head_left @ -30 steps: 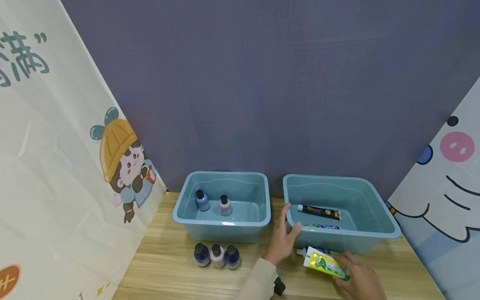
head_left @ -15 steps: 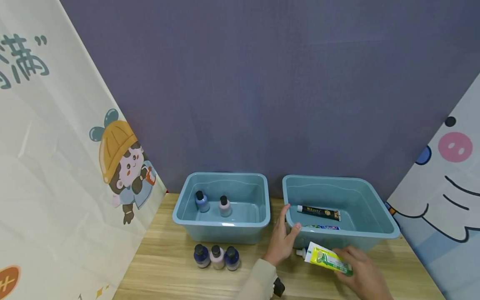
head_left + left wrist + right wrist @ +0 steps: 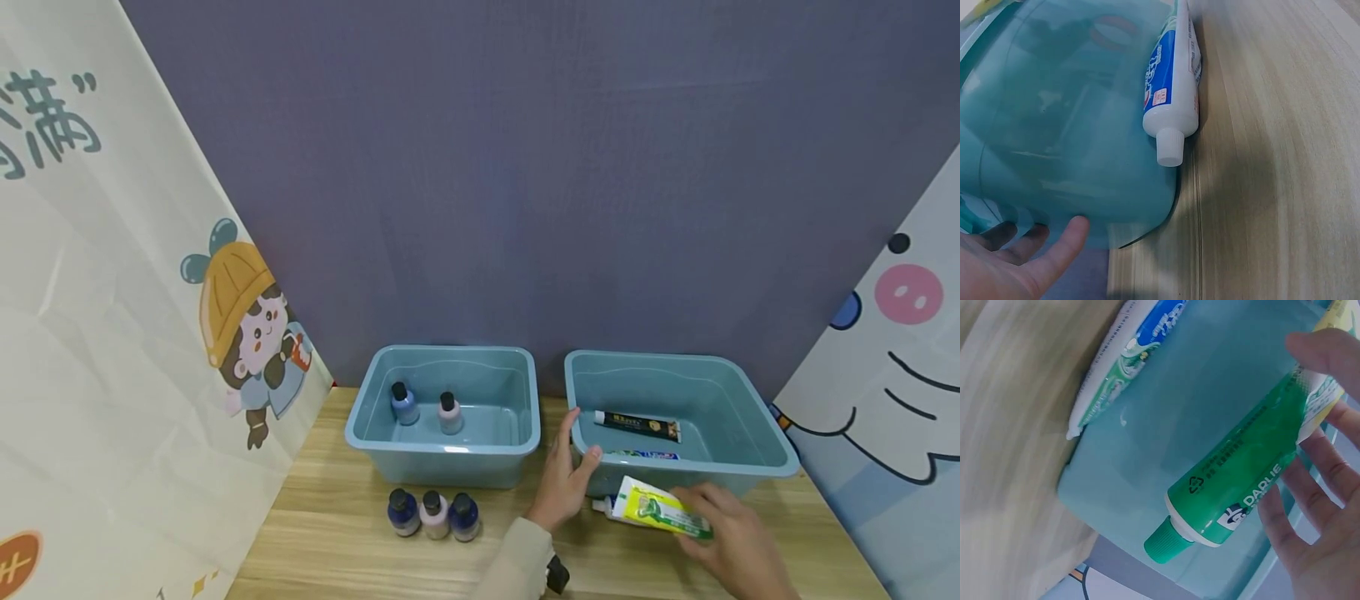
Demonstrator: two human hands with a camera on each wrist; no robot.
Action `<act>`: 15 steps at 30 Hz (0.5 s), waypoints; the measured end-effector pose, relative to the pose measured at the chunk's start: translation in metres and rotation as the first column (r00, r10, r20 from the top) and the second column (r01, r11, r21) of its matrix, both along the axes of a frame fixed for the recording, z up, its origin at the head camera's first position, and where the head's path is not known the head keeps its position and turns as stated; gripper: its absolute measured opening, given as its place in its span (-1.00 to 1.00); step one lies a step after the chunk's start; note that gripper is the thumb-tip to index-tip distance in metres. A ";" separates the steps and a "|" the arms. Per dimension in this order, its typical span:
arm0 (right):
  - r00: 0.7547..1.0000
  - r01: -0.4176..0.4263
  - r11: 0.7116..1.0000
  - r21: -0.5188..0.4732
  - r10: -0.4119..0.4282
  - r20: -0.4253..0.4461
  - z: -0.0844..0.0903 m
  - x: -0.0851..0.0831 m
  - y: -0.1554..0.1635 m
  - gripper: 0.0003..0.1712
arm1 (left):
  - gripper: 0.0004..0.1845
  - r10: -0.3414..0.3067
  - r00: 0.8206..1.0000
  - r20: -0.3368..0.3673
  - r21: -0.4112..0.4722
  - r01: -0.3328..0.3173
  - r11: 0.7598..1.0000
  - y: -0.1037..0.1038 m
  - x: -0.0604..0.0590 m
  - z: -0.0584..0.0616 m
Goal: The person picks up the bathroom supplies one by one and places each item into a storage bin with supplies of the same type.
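Note:
My right hand (image 3: 731,537) grips a green and yellow toothpaste tube (image 3: 660,508) by its tail end and holds it just above the table, in front of the right blue bin (image 3: 757,454). In the right wrist view the tube (image 3: 1241,487) points its green cap down and to the left, with my fingers (image 3: 1322,512) curled round it. My left hand (image 3: 567,471) wraps the bin's near left corner, thumb (image 3: 1060,247) on the front wall. A white and blue tube (image 3: 1171,87) lies on the table against that wall (image 3: 1066,112).
Inside the right bin lie a black tube (image 3: 637,425) and a blue and white tube (image 3: 645,455). The left bin (image 3: 442,446) holds two small bottles (image 3: 405,402). Three small bottles (image 3: 435,512) stand on the wooden table (image 3: 337,542) in front of it. Printed banners flank both sides.
My right hand has lifted the green tube off the table and carried it slightly up, toward the right bin's front wall. My left hand has stayed on the bin's corner.

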State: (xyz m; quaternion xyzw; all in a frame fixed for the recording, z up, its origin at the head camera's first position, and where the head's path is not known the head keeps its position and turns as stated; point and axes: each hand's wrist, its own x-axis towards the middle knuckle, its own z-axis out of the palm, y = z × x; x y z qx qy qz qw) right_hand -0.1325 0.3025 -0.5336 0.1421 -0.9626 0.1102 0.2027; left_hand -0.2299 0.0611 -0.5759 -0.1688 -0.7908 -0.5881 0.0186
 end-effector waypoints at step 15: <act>0.996 -0.009 1.000 0.000 0.009 -0.090 0.023 0.002 0.007 -0.20 | -0.32 0.000 1.000 0.021 0.012 -0.001 1.000 0.000 0.001 0.001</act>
